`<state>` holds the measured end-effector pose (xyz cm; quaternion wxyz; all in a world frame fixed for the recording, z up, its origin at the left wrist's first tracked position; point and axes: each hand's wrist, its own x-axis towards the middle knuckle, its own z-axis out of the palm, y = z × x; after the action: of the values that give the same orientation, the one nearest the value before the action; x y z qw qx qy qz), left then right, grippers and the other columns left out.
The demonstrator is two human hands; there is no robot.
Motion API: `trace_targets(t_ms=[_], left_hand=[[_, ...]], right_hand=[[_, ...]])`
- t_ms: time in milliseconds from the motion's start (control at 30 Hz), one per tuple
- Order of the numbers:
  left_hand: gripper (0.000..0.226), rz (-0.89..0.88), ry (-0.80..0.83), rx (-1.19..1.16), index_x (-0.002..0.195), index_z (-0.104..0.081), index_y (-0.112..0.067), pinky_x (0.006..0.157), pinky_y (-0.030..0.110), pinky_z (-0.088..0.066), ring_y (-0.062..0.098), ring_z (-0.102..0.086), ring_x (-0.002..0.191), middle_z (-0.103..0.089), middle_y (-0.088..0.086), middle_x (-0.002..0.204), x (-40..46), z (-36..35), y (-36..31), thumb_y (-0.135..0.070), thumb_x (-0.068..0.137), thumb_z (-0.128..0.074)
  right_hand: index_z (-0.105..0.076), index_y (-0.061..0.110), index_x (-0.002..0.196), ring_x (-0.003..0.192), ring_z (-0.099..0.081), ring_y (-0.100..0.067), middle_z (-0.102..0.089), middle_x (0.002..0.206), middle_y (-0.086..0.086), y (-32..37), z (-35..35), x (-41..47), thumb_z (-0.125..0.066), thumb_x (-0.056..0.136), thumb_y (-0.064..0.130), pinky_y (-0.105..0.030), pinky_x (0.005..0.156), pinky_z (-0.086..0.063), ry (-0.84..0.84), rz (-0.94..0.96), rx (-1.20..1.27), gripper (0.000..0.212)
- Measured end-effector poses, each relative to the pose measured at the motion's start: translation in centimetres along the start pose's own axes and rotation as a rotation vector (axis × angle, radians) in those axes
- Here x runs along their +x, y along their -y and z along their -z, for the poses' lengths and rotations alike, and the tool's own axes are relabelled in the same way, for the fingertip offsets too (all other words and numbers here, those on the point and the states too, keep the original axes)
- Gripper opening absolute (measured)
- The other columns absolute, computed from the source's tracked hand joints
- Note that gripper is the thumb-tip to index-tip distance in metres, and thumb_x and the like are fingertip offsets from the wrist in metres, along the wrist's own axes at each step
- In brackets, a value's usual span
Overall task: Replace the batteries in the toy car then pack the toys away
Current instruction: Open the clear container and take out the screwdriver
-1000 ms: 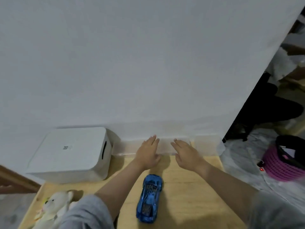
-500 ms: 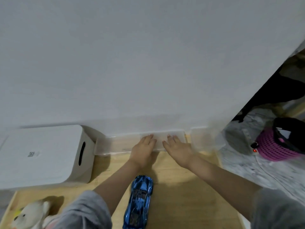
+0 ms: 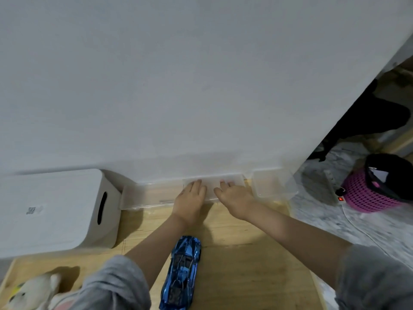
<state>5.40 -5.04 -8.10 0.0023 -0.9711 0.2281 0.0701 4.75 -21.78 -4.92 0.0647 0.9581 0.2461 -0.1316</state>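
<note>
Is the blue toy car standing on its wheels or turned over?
On its wheels: the blue toy car shows its roof and windows upward on the wooden table. Neither hand touches it.

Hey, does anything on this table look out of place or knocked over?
Mostly tidy. The small clear tub juts over the table's far right corner, and the plush toy lies at the near left edge.

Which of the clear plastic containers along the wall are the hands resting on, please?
The long clear container beside the white box: both the left hand and right hand lie flat on it. The smaller clear tub stands untouched to their right.
</note>
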Motion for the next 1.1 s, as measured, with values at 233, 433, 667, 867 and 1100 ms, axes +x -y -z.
trace_targets(t_ms=[233,433,667,867,1100], left_hand=[[0.075,0.005,-0.173,0.111,0.113,-0.051,-0.006,0.087,0.044,-0.054,0.032,-0.062,0.103,-0.062,0.014,0.111,1.0,0.1,0.1,-0.008,0.044,-0.080],[0.085,-0.046,-0.307,0.264,0.135,-0.040,-0.009,0.096,0.051,-0.038,0.031,-0.045,0.114,-0.044,0.013,0.124,0.7,-0.5,0.8,-0.031,0.062,-0.075],[0.108,-0.031,-0.264,0.180,0.141,-0.032,-0.007,0.105,0.054,-0.023,0.028,-0.032,0.133,-0.044,0.012,0.143,-0.2,-0.3,1.8,-0.066,0.060,-0.073],[0.125,0.021,-0.211,0.144,0.150,0.004,-0.007,0.112,0.055,-0.009,0.021,-0.006,0.146,-0.015,0.006,0.155,-0.2,0.1,2.1,-0.071,0.065,-0.063],[0.110,-0.014,-0.196,0.152,0.151,-0.004,-0.008,0.111,0.059,-0.017,0.018,0.001,0.147,0.008,0.004,0.160,0.0,-0.3,3.1,-0.081,0.074,-0.034]], right_hand=[[-0.055,0.008,0.110,0.094,-0.060,-0.031,-0.060,0.103,-0.010,-1.3,1.7,0.3,-0.049,0.079,-0.002,-0.036,0.065,-0.044,-0.217,-0.041,0.176,0.033],[-0.067,0.006,0.095,0.076,-0.059,-0.029,-0.059,0.086,-0.010,-2.7,1.6,0.7,-0.072,0.059,-0.009,-0.035,0.053,-0.053,-0.523,-0.048,0.246,0.039],[-0.057,0.009,0.069,0.052,-0.057,-0.024,-0.055,0.064,-0.004,-3.8,3.2,1.5,-0.084,0.060,0.004,-0.018,0.044,-0.031,-0.631,-0.129,0.259,0.028],[-0.057,0.006,0.073,0.063,-0.053,-0.026,-0.054,0.073,-0.009,-2.8,0.7,1.5,-0.072,0.076,0.008,-0.030,0.050,-0.044,-0.797,-0.010,0.262,0.015],[-0.055,0.010,0.113,0.107,-0.049,-0.026,-0.052,0.113,-0.008,-1.6,-3.2,1.4,-0.039,0.097,0.032,-0.039,0.077,-0.045,-0.188,-0.129,0.268,0.031]])
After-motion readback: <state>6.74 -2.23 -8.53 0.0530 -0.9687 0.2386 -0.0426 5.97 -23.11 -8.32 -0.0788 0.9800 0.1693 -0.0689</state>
